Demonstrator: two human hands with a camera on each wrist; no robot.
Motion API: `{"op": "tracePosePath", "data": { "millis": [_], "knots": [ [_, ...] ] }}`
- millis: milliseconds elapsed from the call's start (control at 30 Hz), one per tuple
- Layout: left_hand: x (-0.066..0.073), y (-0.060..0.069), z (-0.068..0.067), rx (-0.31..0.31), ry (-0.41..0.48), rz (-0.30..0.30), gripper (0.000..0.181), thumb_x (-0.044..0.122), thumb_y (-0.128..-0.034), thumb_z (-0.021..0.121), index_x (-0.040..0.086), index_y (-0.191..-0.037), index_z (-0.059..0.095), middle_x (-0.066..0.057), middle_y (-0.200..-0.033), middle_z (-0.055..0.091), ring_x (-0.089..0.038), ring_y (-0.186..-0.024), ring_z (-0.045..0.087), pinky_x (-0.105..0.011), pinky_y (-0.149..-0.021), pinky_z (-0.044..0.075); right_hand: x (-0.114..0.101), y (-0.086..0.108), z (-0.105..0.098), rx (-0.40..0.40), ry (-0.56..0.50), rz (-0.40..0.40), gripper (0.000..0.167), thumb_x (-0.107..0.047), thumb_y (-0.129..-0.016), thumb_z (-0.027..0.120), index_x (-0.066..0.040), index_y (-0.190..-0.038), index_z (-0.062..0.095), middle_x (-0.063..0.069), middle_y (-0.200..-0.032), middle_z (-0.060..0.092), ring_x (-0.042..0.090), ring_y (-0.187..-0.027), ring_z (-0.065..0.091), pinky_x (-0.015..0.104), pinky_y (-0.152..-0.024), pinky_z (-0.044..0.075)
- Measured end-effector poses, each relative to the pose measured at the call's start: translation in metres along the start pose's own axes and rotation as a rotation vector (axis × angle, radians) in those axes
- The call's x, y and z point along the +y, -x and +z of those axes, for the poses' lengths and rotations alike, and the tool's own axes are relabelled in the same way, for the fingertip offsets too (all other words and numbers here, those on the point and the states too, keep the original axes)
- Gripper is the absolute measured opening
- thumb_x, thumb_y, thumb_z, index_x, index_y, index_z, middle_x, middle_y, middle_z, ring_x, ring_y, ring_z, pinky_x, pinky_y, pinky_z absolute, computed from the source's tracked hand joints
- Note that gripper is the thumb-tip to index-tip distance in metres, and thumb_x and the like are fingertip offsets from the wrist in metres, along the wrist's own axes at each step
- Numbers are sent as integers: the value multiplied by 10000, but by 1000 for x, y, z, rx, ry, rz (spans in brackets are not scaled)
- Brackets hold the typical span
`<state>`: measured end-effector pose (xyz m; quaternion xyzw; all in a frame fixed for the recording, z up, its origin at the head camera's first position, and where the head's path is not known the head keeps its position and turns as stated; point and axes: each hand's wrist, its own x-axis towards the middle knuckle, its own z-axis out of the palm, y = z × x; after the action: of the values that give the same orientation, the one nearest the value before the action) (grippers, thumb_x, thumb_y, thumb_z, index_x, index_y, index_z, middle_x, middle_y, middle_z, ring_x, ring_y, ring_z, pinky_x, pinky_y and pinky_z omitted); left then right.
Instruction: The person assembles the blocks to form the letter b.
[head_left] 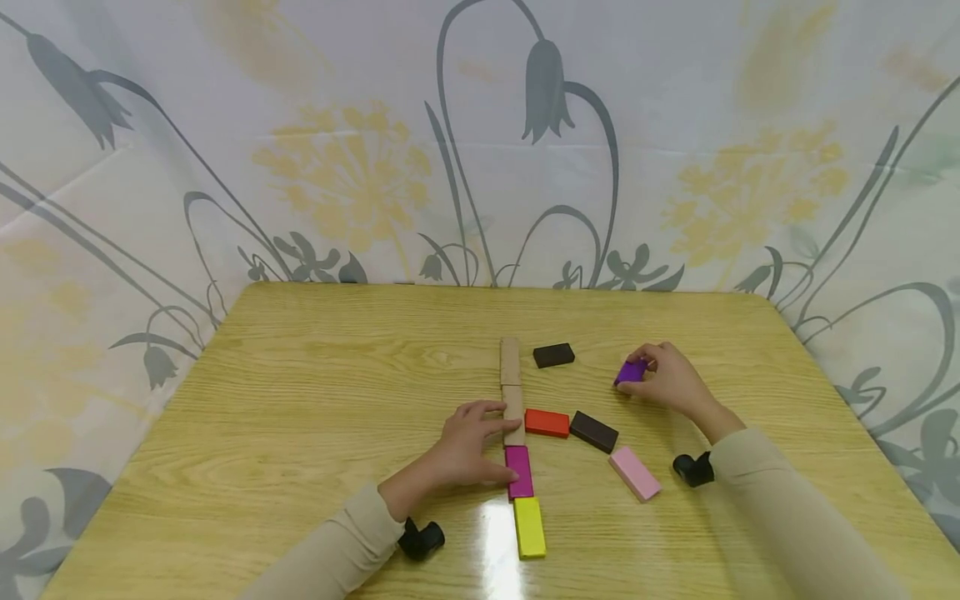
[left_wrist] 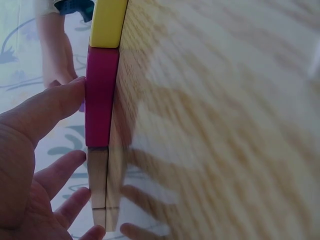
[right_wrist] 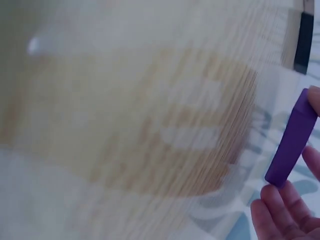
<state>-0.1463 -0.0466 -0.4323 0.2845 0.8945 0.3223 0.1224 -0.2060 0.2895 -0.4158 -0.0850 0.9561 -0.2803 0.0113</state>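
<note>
A purple block (head_left: 631,372) is pinched between the thumb and fingers of my right hand (head_left: 667,382), at the right of the table. In the right wrist view the same block (right_wrist: 292,137) stands tilted in the fingers. My left hand (head_left: 465,446) lies spread along a straight column of blocks. Its thumb touches the magenta block (head_left: 518,472), and its fingertips reach the nearer plain wooden block (head_left: 513,412). Beyond that lies another wooden block (head_left: 510,360); a yellow block (head_left: 530,527) ends the column on the near side.
Right of the column, a red block (head_left: 547,422), a dark brown block (head_left: 594,432) and a pink block (head_left: 634,473) form a curve. A black block (head_left: 553,355) lies farther back. A patterned cloth (head_left: 487,167) hangs behind the wooden table (head_left: 300,400).
</note>
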Motion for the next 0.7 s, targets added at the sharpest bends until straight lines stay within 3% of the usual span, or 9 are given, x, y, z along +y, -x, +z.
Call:
{"op": "tracePosePath", "data": {
  "millis": [333,700],
  "knots": [
    [-2,0,0,0,0,15,680,349,-724,797,142,-1322,547,-78,-1421,349,-345,-1303,239,-559,-1007,208,-15,27,-3,59,-4,-19,439,-264,-748,788,10,-1043,615,201,-1033,490,403,-973,509,520,-816,443],
    [-2,0,0,1,7,14,681,347,-721,798,139,-1320,549,-81,-1422,351,-347,-1301,239,-559,-1006,207,-33,58,-7,105,-4,-69,429,-289,-730,804,-24,-1021,633,139,-1000,513,353,-924,519,489,-778,450]
  ]
}}
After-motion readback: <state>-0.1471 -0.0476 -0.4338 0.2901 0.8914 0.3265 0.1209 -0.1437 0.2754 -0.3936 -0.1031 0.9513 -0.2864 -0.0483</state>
